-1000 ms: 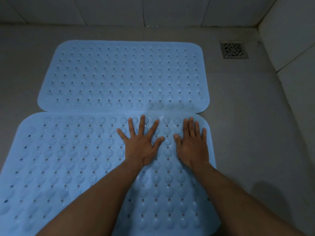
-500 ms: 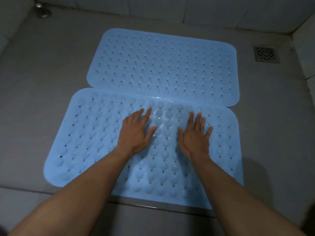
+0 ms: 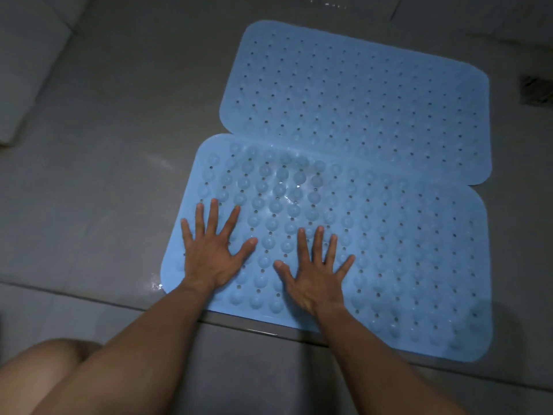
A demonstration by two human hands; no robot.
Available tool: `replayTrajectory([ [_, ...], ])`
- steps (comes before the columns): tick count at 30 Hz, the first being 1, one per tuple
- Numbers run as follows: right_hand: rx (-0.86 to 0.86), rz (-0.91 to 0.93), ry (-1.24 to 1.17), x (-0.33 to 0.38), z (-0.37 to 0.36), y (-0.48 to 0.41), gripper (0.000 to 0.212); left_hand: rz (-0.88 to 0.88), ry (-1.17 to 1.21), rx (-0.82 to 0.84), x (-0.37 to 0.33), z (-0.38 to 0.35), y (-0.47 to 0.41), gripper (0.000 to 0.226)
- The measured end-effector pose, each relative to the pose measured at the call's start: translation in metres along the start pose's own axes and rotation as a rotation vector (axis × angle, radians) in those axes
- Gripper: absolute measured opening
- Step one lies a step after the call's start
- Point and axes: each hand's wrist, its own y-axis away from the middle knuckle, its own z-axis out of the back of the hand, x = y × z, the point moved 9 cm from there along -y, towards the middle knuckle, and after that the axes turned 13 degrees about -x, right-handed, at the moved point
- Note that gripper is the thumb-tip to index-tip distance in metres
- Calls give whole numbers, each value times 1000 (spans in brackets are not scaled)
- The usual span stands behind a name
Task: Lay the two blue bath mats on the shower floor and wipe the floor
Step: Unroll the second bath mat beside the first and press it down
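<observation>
Two blue bath mats with holes and round bumps lie flat on the grey shower floor (image 3: 113, 163). The far mat (image 3: 374, 97) sits toward the back wall, and the near mat (image 3: 404, 259) overlaps its front edge slightly. My left hand (image 3: 214, 250) presses palm down with fingers spread on the near mat's left end. My right hand (image 3: 314, 269) lies flat beside it, fingers spread, a little further right. Neither hand holds anything. Some water glints on the near mat and on the floor by its left corner.
A floor drain (image 3: 537, 89) sits at the right edge beyond the mats. A low threshold strip (image 3: 263, 330) runs under the near mat's front edge. White tiled wall (image 3: 21, 70) rises at the left. My knee (image 3: 39, 372) shows at bottom left.
Both hands have slid left along the near mat, from its right half to its left end. The view has swung left, so the mats and drain now sit further right.
</observation>
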Motion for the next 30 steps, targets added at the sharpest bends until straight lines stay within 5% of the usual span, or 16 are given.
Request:
replayTrajectory([
  [16,-307,-53,63,3,2,1,83,-17,-46,-121,3,0,-3,81],
  [30,-323,-42,43,2,-1,-2,75,26,-62,-73,3,-3,-4,71],
])
